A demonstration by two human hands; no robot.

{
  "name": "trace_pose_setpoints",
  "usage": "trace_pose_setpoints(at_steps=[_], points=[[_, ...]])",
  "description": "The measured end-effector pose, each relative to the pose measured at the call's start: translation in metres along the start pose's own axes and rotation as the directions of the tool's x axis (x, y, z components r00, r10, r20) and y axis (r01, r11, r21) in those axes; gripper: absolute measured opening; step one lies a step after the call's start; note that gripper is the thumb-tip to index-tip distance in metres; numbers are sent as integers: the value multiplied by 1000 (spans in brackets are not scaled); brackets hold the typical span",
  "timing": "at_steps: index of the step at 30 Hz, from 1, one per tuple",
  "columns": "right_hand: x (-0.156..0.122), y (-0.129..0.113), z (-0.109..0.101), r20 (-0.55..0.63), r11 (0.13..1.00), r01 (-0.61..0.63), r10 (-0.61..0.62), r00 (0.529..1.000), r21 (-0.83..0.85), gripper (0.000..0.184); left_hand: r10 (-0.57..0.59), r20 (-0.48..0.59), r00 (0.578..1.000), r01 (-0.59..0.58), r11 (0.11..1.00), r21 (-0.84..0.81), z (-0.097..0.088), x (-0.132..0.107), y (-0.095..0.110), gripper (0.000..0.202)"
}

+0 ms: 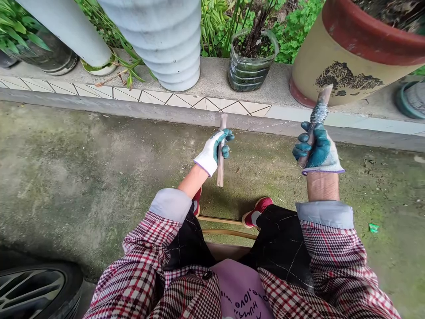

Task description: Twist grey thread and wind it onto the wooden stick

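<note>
Both hands wear white gloves with teal coated fingers. In my left hand (pixel 219 148) a short wooden stick (pixel 220 170) is gripped, standing roughly in line with my forearm. My right hand (pixel 317 148) is closed around a thicker wooden stick (pixel 326 94), tilted to the right at its top. Thin grey wire or cord (pixel 319 113) is wound round that stick just above my fingers. A fine strand (pixel 265 127) runs between the two hands and looks taut. Whether it is tied to the left stick is hidden by my fingers.
A concrete ledge (pixel 212 71) with tiled edging crosses ahead. On it stand a white ribbed pot (pixel 159 40), a cut plastic bottle planter (pixel 250 71) and a large beige-red pot (pixel 348 57). A car wheel (pixel 40 288) is at lower left. A green scrap (pixel 373 227) lies on the ground.
</note>
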State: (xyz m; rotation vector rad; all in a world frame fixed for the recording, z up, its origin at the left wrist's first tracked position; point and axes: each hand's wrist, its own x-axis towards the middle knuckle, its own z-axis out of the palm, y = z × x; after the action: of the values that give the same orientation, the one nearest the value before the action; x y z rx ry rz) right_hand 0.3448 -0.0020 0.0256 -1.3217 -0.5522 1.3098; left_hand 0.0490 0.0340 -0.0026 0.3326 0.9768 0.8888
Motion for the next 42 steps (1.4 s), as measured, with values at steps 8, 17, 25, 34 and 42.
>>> trace_pose_setpoints(at_steps=[8, 17, 25, 34, 42], points=[[2, -4, -10, -20, 999, 34, -35, 999, -15, 41, -35, 7, 999, 36, 996, -79, 1, -4, 11, 33], [6, -15, -37, -77, 994, 105, -103, 992, 17, 31, 0, 29, 1000, 3, 994, -107, -9, -1, 16, 27], [10, -12, -48, -109, 992, 124, -126, 986, -27, 27, 24, -29, 999, -24, 1000, 9, -9, 2, 8, 22], [10, -14, -37, -213, 935, 18, 61, 975, 353, 21, 150, -94, 984, -143, 987, 80, -12, 5, 10, 23], [9, -18, -33, -249, 867, 57, 79, 965, 495, 38, 258, -114, 959, -256, 966, 33, -11, -7, 22, 26]])
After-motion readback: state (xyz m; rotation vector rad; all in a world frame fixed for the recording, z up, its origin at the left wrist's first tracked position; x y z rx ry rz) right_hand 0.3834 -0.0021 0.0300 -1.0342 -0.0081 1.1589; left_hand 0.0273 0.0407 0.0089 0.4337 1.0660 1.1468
